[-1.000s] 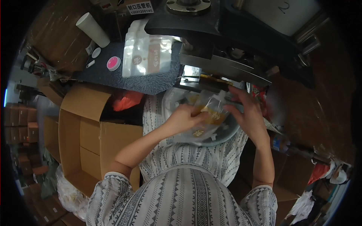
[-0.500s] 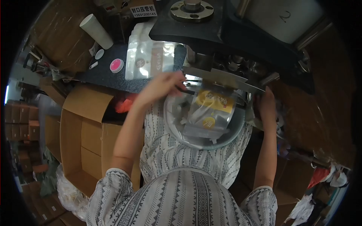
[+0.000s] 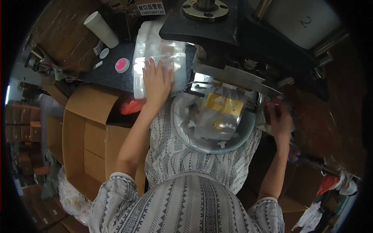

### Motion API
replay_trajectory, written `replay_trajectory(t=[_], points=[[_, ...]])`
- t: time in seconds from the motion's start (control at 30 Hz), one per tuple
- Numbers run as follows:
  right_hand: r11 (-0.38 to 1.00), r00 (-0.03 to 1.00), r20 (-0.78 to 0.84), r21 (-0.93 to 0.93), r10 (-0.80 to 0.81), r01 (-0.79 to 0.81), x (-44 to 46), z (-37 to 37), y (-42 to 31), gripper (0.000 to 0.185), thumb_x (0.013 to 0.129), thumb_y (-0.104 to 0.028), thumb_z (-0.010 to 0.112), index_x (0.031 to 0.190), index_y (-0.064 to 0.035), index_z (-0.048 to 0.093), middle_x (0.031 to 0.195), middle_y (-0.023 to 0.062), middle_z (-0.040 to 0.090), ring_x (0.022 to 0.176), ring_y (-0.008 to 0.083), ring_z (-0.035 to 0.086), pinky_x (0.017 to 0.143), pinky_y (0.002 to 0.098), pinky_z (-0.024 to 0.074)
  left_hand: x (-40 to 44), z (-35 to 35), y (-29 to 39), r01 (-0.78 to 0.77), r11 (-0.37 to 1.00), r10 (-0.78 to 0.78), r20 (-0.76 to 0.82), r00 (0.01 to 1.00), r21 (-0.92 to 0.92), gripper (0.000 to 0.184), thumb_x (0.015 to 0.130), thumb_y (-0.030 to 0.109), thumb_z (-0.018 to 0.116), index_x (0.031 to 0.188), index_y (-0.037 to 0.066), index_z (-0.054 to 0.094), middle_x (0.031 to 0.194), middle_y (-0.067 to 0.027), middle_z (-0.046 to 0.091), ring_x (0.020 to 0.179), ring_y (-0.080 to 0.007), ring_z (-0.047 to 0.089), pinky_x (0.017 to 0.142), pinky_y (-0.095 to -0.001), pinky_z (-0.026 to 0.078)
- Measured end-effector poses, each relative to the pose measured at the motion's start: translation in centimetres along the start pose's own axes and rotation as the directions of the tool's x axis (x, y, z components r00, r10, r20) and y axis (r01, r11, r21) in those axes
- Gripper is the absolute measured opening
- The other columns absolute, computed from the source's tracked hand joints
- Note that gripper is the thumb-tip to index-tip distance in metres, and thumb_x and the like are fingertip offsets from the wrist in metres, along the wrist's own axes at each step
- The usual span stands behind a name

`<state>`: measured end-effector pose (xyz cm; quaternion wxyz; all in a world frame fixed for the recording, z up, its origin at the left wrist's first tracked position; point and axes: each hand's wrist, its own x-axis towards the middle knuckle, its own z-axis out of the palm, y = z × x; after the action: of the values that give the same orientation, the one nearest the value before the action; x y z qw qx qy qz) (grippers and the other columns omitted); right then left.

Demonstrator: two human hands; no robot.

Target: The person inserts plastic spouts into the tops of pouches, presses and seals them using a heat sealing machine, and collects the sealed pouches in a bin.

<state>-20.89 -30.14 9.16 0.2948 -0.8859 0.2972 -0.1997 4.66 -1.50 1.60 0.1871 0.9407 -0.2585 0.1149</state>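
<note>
My left hand (image 3: 156, 83) lies with spread fingers on a stack of clear pouches (image 3: 152, 42) on the blue-grey cloth. To the right, a transparent pouch with a yellow label (image 3: 220, 116) hangs from under the metal bar (image 3: 237, 75) of the press, above a round basin (image 3: 182, 134) in the lap. Small white pieces lie in the basin. My right hand (image 3: 279, 116) is right of the press, beside some red and pale packaging, its fingers bent; whether it holds anything there cannot be made out.
An open cardboard box (image 3: 93, 145) stands at the left. Behind it on the cloth are a pink round tub (image 3: 122, 65), a white cup (image 3: 101, 29) and a small white lid (image 3: 104, 53). The dark press body (image 3: 210, 31) overhangs the work spot.
The labelled pouch went from between both hands to under the press bar. My left hand moved left and back onto the pouch stack; my right hand moved right, away from the basin.
</note>
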Motion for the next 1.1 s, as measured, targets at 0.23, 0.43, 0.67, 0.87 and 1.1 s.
replay_trajectory(t=[0.23, 0.43, 0.67, 0.87, 1.1], points=[[0.924, 0.977, 0.210, 0.377, -0.021, -0.062, -1.9, -0.8, -3.0, 0.025, 0.080, -0.005, 0.068, 0.104, -0.0003, 0.062, 0.087, 0.0055, 0.066, 0.074, 0.0132, 0.062, 0.066, 0.0253, 0.0487, -7.3, -3.6, 1.6, -0.088, 0.976, 0.094, 0.020, 0.995, -0.199, 0.035, 0.080, 0.008, 0.064, 0.114, 0.003, 0.059, 0.118, -0.0178, 0.058, 0.109, -0.0359, 0.056, 0.090, -0.0409, 0.045], [0.888, 0.900, 0.289, 0.419, -0.327, 0.188, -1.9, 2.2, -8.5, 0.028, 0.076, -0.004, 0.071, 0.102, -0.0033, 0.062, 0.091, 0.0075, 0.066, 0.077, 0.0159, 0.062, 0.066, 0.0276, 0.0508, -7.4, -6.6, 3.2, -0.075, 0.979, 0.046, -0.149, 0.988, -0.188, 0.019, 0.079, 0.004, 0.062, 0.097, 0.007, 0.066, 0.093, -0.0106, 0.066, 0.085, -0.0304, 0.064, 0.069, -0.0375, 0.050], [0.864, 0.879, 0.246, 0.417, -0.408, 0.284, -1.4, 3.7, -8.8, 0.025, 0.078, -0.006, 0.070, 0.102, -0.0044, 0.061, 0.090, 0.0113, 0.063, 0.074, 0.0223, 0.064, 0.066, 0.0319, 0.0522, -5.7, -4.0, 1.3, -0.288, 0.944, 0.258, -0.184, 0.948, -0.162, 0.020, 0.079, -0.001, 0.062, 0.098, 0.005, 0.066, 0.093, -0.0101, 0.066, 0.076, -0.0289, 0.065, 0.066, -0.0325, 0.051], [0.835, 0.833, 0.251, 0.404, -0.493, 0.372, -1.5, 4.0, -9.8, 0.025, 0.080, -0.004, 0.066, 0.104, -0.0039, 0.061, 0.093, 0.0117, 0.064, 0.082, 0.0273, 0.063, 0.072, 0.0359, 0.0518, -8.1, -8.0, 5.1, -0.032, 0.973, 0.006, -0.110, 0.994, -0.228, 0.014, 0.079, 0.003, 0.064, 0.093, 0.005, 0.066, 0.090, -0.0100, 0.065, 0.079, -0.0304, 0.064, 0.066, -0.0369, 0.050], [0.815, 0.737, 0.396, 0.452, -0.548, 0.363, -1.7, 3.3, -8.7, 0.029, 0.081, -0.006, 0.067, 0.109, -0.0033, 0.062, 0.101, 0.0092, 0.066, 0.087, 0.0218, 0.064, 0.077, 0.0312, 0.0504, -9.6, -7.1, 8.1, -0.195, 0.790, 0.318, 0.117, 0.941, -0.581, 0.011, 0.082, 0.004, 0.065, 0.093, 0.002, 0.067, 0.084, -0.0123, 0.066, 0.067, -0.0257, 0.064, 0.060, -0.0334, 0.049]])
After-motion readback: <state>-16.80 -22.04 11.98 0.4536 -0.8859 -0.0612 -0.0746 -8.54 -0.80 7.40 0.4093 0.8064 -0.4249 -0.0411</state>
